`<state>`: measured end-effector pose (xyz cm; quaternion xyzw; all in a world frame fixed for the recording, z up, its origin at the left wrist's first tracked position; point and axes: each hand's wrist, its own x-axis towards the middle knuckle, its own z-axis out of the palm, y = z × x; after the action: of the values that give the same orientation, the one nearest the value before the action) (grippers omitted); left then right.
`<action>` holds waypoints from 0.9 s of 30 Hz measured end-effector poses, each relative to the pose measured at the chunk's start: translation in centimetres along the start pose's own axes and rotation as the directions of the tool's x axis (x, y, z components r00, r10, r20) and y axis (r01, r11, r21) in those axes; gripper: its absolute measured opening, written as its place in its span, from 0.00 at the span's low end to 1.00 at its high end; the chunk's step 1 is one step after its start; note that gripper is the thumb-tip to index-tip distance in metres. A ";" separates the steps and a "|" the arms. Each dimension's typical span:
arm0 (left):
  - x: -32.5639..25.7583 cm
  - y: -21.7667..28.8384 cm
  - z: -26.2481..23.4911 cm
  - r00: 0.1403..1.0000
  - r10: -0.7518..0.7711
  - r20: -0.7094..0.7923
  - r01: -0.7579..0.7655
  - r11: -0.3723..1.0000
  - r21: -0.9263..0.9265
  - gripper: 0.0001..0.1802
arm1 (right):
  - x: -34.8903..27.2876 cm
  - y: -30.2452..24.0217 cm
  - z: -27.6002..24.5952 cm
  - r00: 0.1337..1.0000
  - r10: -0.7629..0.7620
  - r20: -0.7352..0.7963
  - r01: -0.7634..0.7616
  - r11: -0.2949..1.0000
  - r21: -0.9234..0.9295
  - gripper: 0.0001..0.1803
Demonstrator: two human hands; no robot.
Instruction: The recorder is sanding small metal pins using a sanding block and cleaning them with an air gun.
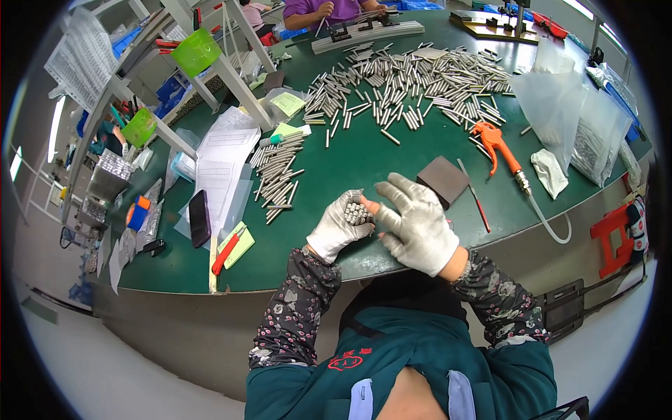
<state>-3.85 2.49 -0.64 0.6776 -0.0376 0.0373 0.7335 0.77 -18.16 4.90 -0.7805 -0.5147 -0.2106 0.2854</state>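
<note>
My left hand point(337, 225), in a white glove, is wrapped round a bundle of short metal rods point(357, 213), whose round ends face up. Just right of the bundle is my right hand point(416, 224), gloved in white with some bare fingertips showing. Its fingers are spread and it grips nothing that I can see. The thumb and index tip come close to the rod ends; whether they touch them I cannot tell. Beyond my right hand lies a brown square block point(444, 180). Loose metal rods point(413, 77) are heaped across the far part of the green table point(350, 157).
More rods point(276, 171) lie at the left by papers point(224, 157), a phone point(199, 218) and a red cutter point(228, 252). An orange air gun point(498, 147) with hose, a red-handled tool point(476, 197) and plastic bags point(560, 105) are right. Another person point(315, 14) works opposite.
</note>
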 end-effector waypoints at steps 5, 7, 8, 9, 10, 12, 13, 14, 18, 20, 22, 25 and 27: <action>0.2 -0.3 -0.1 1.000 0.010 0.020 -0.010 0.999 -0.031 0.32 | -0.1 -0.8 1.0 0.993 -0.044 0.107 0.043 0.999 0.017 0.24; 0.2 -0.2 -0.1 0.999 0.005 0.047 0.000 0.995 -0.098 0.39 | -0.2 -0.8 1.1 0.992 -0.059 0.109 0.057 0.998 0.022 0.24; 0.2 -0.1 -0.1 0.997 -0.024 0.069 0.031 0.994 -0.109 0.40 | -0.3 -0.7 1.1 0.993 -0.027 0.112 0.023 0.999 0.030 0.24; 0.2 0.0 -0.2 0.995 -0.031 0.090 0.042 0.991 -0.126 0.42 | -0.4 -0.7 1.1 0.994 -0.006 0.112 0.001 0.999 0.037 0.24; 0.2 0.0 -0.2 0.996 -0.041 0.075 0.047 0.996 -0.075 0.45 | -0.5 -0.6 1.2 0.994 0.017 0.112 -0.022 0.999 0.044 0.25; 0.3 0.0 -0.1 0.999 -0.011 0.052 0.010 1.000 0.013 0.50 | -0.7 -0.5 1.3 0.988 0.025 0.153 -0.031 0.999 0.035 0.27; 0.3 -0.1 -0.1 0.999 -0.010 0.045 0.010 1.000 0.002 0.53 | -0.7 -0.4 1.3 0.985 0.030 0.172 -0.036 0.999 0.031 0.28; 0.4 -0.1 -0.1 0.999 0.001 0.044 -0.001 1.000 -0.009 0.55 | -0.8 -0.4 1.4 0.983 0.038 0.179 -0.044 0.999 0.027 0.29; 0.6 -0.4 -0.1 1.000 0.019 0.009 -0.019 0.998 0.060 0.60 | -0.8 -0.3 1.5 0.978 0.056 0.201 -0.063 0.998 0.027 0.29; 0.7 -0.4 -0.1 1.000 0.011 0.001 -0.011 0.997 0.073 0.60 | -0.7 -0.3 1.5 0.976 0.061 0.208 -0.069 0.997 0.029 0.29; 0.8 -0.3 -0.1 1.000 -0.004 -0.005 0.004 0.997 0.083 0.60 | -0.6 -0.3 1.6 0.974 0.071 0.215 -0.078 0.997 0.026 0.29; 0.9 -0.2 -0.1 1.000 -0.019 -0.009 0.019 0.997 0.074 0.59 | -0.5 -0.4 1.7 0.986 0.054 0.158 -0.056 0.998 0.010 0.26; 0.8 -0.1 0.0 1.000 -0.018 -0.011 0.019 0.996 0.088 0.59 | -0.4 -0.4 1.8 0.988 0.048 0.149 -0.051 0.999 0.014 0.26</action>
<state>-3.02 2.49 -0.65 0.7095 -0.0260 0.0355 0.7033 0.32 -17.17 3.39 -0.8040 -0.5170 -0.1402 0.2583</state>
